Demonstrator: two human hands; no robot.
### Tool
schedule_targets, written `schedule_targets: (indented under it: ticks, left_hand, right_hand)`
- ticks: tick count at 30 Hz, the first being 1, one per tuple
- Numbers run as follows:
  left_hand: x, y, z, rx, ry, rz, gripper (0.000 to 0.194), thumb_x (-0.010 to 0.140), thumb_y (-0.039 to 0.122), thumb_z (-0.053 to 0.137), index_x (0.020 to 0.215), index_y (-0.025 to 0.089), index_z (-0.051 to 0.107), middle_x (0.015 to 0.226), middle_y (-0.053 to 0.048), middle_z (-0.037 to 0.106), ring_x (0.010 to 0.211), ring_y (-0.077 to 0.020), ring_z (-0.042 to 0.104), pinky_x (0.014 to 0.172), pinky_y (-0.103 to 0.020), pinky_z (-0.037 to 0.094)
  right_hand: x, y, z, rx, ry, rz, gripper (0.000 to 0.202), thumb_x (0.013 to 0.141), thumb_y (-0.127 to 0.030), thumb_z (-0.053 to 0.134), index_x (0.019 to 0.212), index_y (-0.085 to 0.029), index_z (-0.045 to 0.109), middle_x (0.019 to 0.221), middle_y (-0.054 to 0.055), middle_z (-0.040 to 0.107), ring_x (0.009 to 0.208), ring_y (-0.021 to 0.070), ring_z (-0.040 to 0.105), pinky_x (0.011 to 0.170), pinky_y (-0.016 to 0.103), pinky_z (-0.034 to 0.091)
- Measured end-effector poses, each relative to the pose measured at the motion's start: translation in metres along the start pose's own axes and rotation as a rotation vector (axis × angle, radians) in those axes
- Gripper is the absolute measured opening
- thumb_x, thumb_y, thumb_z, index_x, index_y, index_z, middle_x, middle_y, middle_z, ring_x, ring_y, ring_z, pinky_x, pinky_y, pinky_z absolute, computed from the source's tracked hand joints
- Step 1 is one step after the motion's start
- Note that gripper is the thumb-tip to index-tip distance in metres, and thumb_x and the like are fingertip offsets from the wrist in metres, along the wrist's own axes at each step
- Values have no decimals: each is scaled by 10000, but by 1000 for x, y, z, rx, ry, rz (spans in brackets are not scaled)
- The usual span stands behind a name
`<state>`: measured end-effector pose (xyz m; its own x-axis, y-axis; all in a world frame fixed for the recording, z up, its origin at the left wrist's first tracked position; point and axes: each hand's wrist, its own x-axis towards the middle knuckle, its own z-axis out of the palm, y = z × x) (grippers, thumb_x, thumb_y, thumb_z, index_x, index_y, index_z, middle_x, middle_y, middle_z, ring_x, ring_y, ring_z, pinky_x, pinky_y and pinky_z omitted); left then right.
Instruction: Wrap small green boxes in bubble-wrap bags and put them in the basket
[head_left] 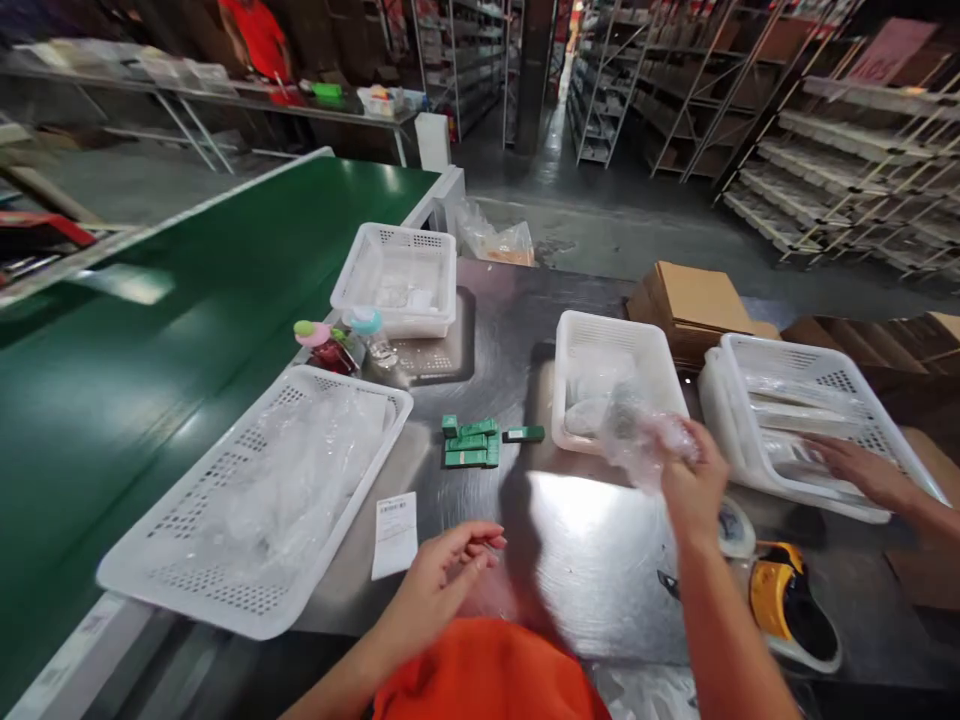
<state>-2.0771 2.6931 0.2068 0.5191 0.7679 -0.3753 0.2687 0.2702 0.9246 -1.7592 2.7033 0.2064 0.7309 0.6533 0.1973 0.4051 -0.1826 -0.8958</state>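
Observation:
My right hand is closed on a crumpled piece of clear plastic wrap, held over the front edge of a white basket with clear wrapped items inside. Over the near edge of the metal table, my left hand has its fingers loosely bent and apart, with nothing visible in them. Beyond it lie several small green boxes, with another green box just to their right. A printed paper slip rests left of my left hand.
A long white basket of clear packages stands left, beside a green conveyor belt. Two bottles stand behind it, near another white basket. At right, another person's hand reaches into a basket; a yellow tape dispenser lies nearer.

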Motion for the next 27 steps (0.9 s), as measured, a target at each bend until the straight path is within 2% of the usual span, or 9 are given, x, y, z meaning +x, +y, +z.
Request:
schedule_targets:
  ticks: [5,8,12,15,18,19,21,23,27]
  left_hand:
    - [16,-23,-34,109,218,-95,389,749,452,545,998,173,653,1002,-124,724,910,-242,665,857,-371,507]
    - [22,-39,-54,126,310,-117,394,736,464,543,980,176,653,1002,-121,728,924,-245,672,855,-369,512]
    - [17,-63,-88,151,465,-132,396,730,476,559,976,183,659,1035,-118,733,939,-251,680,850,-369,520]
    - [7,-80,-109,149,571,-186,416,716,484,568,986,180,654,1004,-110,742,920,-255,690,839,-372,528]
    - [7,-87,-114,119,636,-238,400,701,479,565,955,179,645,954,-104,750,912,-262,701,831,-375,536]
    - [10,-85,-111,119,639,-239,382,705,469,561,942,181,644,950,-102,751,915,-262,701,832,-373,537]
    - [20,-76,-101,153,591,-215,342,736,445,543,929,183,648,945,-96,747,901,-252,699,810,-362,538]
    - [30,-63,-88,223,504,-167,312,785,413,513,943,188,660,950,-87,741,875,-235,689,771,-342,535]
    - [34,-49,-75,349,425,-85,281,854,348,477,990,210,681,1005,-72,730,894,-208,667,829,-331,518]
  right_hand:
    - [108,25,-5,-923,-219,-183,604,798,-103,457,1388,-218,513,1013,143,690,888,297,644,761,410,477]
    - [138,66,17,-928,-381,-90,579,795,-76,445,1360,-167,535,970,154,692,842,274,650,734,380,477]
    - [138,101,35,-779,-518,-32,510,660,-35,477,1135,-97,649,939,126,706,846,233,668,765,324,506]
    - [112,91,44,-700,-247,-141,514,709,-103,441,1202,-61,581,1131,190,665,1048,296,636,909,433,493]
    - [66,60,76,-457,15,-546,410,778,-120,431,1154,-125,597,1191,170,648,1160,312,581,1025,503,420]
    - [48,50,95,-390,-78,-681,369,811,-117,430,1132,-148,608,1145,148,670,1122,288,599,1015,478,435]
    - [16,33,144,-392,-509,-810,366,859,-99,408,1145,-163,628,1120,132,688,1083,253,612,977,409,470]
    - [-7,27,198,-549,-854,-819,483,849,-32,385,1274,-141,587,1332,167,598,1232,272,538,1033,420,428]
    - [-18,39,273,-834,-1113,-753,656,821,38,385,1460,-110,397,1530,193,389,1419,280,344,1109,428,323]
